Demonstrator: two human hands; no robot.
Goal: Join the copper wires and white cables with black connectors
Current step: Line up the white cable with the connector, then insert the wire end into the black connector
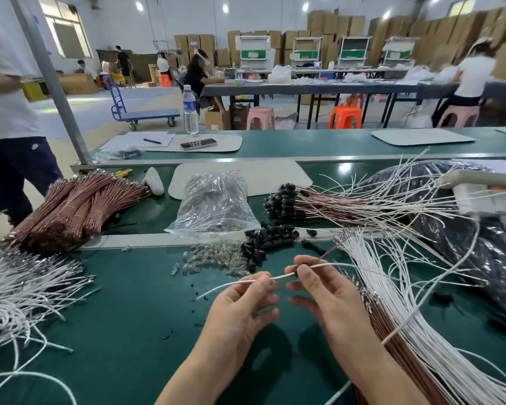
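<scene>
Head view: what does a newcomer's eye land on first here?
At centre bottom, the left hand pinches a white cable, and the right hand pinches it further along at a small black connector. Just behind them lies a loose pile of black connectors. Tied copper wire bundles lie far left, and a fan of white cables spreads on the right.

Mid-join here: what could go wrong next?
1. The left hand only pinches the white cable at the fingertips; it may slip or seat partway in the black connector, which the right hand mostly hides.
2. The loose white cable bundle lies close beside the right hand and could snag.
</scene>
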